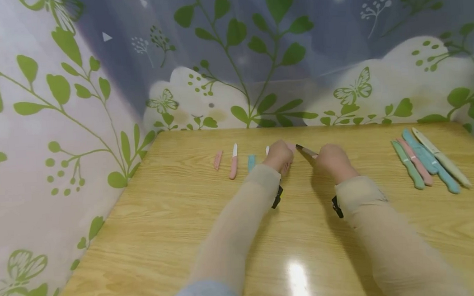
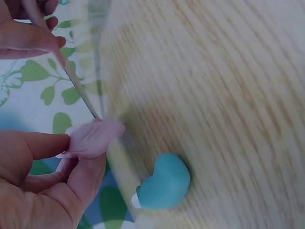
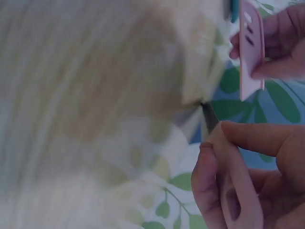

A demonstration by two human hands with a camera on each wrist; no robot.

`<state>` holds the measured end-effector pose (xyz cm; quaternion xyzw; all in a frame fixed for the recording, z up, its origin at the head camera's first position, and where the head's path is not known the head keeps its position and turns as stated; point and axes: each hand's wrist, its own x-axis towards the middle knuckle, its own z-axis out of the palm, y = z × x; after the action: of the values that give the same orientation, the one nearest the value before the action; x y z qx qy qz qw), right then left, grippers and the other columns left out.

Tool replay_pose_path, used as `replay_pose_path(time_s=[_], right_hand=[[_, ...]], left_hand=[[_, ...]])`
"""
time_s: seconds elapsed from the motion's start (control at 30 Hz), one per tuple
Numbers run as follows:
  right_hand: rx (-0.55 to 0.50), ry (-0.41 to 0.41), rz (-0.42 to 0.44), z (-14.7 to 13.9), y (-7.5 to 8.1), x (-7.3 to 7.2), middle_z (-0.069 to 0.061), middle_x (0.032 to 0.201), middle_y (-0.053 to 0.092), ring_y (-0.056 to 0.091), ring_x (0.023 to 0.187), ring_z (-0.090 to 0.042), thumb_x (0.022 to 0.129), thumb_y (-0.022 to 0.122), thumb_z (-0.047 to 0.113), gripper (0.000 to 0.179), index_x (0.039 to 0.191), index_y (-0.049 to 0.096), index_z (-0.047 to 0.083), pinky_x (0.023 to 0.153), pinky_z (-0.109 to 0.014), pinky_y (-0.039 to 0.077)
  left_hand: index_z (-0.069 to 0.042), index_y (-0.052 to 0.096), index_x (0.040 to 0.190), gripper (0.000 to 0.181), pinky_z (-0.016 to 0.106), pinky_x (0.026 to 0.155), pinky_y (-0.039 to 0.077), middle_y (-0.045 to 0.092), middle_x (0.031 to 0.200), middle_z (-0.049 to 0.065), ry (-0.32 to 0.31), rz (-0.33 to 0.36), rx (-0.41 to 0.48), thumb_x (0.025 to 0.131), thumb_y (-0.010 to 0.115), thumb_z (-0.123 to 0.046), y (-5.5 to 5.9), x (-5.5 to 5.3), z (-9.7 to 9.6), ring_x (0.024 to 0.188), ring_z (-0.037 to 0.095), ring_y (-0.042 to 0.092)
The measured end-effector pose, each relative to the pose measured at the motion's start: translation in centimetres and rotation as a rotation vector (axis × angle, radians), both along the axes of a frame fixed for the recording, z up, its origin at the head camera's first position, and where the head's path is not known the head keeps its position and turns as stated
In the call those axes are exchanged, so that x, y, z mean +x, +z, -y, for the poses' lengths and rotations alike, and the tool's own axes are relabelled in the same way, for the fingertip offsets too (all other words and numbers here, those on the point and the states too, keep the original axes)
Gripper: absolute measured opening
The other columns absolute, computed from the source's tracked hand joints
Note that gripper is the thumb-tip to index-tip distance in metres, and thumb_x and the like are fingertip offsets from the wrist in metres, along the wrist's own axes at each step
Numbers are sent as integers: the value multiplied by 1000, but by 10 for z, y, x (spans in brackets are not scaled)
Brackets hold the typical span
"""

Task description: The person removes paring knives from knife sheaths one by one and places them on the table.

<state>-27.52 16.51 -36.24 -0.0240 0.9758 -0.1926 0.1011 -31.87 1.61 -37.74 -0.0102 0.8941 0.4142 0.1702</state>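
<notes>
While your right hand (image 1: 332, 160) pinches the pink knife (image 3: 238, 191) by its handle, your left hand (image 1: 279, 155) pinches the pink sheath (image 2: 93, 138) just above the surface (image 1: 226, 239). Both appear light, rigid, smooth plastic; judge the blade brittle, so keep hold of handle and sheath body only.

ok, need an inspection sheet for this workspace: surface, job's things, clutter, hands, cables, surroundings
Surface: wooden table, light grain, glare patch near the front edge.
Job's things: pink sheath pinched in the left hand; knife with pale handle in the right hand, its blade tip close to the sheath mouth.
Clutter: pink cover, pink-handled knife and teal piece lie left of the hands; four sheathed knives lie side by side at the right.
Hands: left hand grips the sheath; right hand grips the knife handle.
Cables: nothing seen.
Surroundings: leaf-and-butterfly printed curtain on the left and behind.
</notes>
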Motion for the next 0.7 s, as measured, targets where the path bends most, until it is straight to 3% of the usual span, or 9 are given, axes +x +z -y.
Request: replay_pose_path(time_s=[0.07,0.17,0.33,0.47,0.57,0.7], right_hand=[[3,-16,18,6,-3,0,-17,79,57,51,65,-24,97,50,20,34,90,62,-11,59,-33,45],[-2,-52,66,11,-8,-1,-12,78,55,50,66,-22,95,54,21,29,90,61,-6,59,-33,42],[-36,-22,128,13,-15,-3,0,53,48,45,47,-14,90,62,17,30,64,56,5,52,-28,41],[-64,38,114,12,-19,-4,3,43,44,45,41,-11,89,65,15,40,52,51,11,52,-27,44],[-41,51,91,13,-20,-5,1,46,49,50,45,-12,88,68,16,35,56,56,8,60,-30,48],[-17,67,68,16,-19,-6,-4,54,55,55,52,-17,86,69,16,26,65,61,2,72,-38,52]], left_hand=[[10,66,74,25,25,35,39,49,44,10,-15,-13,-12,92,50,5,-2,-1,0,34,18,45],[9,65,65,35,23,37,40,53,44,12,-73,-67,-63,94,46,4,-5,0,0,32,17,47],[11,71,70,41,19,38,39,67,62,21,-151,-134,-133,97,41,1,-6,4,2,34,18,55],[8,73,72,35,19,45,44,71,73,21,-148,-152,-186,95,48,-1,-6,5,4,52,22,67],[5,74,75,27,19,56,49,73,76,17,-139,-162,-242,93,56,-3,-4,7,3,64,22,70],[4,74,81,23,22,68,55,73,78,16,-123,-144,-281,94,56,-4,1,10,0,69,22,72]])
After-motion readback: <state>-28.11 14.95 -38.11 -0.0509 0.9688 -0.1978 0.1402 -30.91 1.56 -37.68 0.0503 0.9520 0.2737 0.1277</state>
